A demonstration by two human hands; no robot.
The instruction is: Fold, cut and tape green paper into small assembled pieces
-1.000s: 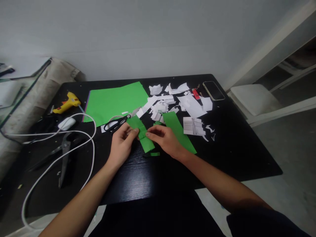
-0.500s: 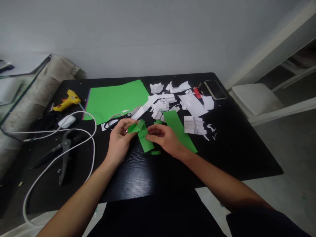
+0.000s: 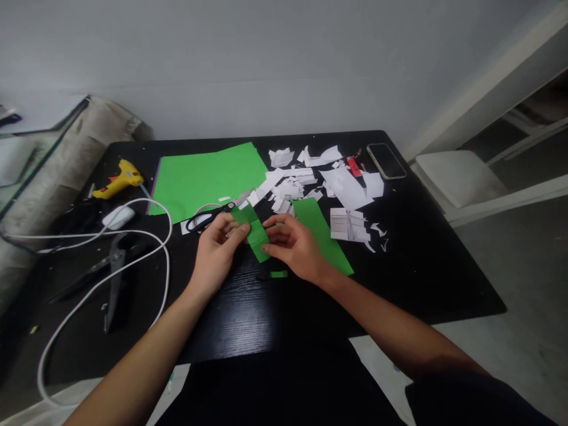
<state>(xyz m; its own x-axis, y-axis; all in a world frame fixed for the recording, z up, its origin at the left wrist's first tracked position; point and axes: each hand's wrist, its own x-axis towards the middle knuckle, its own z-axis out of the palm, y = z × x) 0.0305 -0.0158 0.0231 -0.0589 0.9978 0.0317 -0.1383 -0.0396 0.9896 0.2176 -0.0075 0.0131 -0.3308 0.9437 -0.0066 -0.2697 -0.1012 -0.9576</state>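
Note:
A folded green paper strip (image 3: pixel 254 232) is held just above the black table (image 3: pixel 421 260) between both hands. My left hand (image 3: pixel 217 248) pinches its upper left part with thumb and fingers. My right hand (image 3: pixel 295 245) pinches its lower right edge. A longer green strip (image 3: pixel 326 239) lies flat under and right of my right hand. A tiny green offcut (image 3: pixel 278 274) sits on the table just below the hands. Black-handled scissors (image 3: pixel 208 218) lie right behind my left hand.
A large green sheet (image 3: pixel 204 177) lies at the back, white paper scraps (image 3: pixel 310 183) beside it. A phone (image 3: pixel 386 161) and a red item (image 3: pixel 353 167) sit far right. On the left are a yellow glue gun (image 3: pixel 116 180), a white cable (image 3: pixel 151 260) and pliers (image 3: pixel 109 269).
The strip was lifted and its far end bent up, then brought flatter again. Both hands drew closer together on it and shifted slightly away from me.

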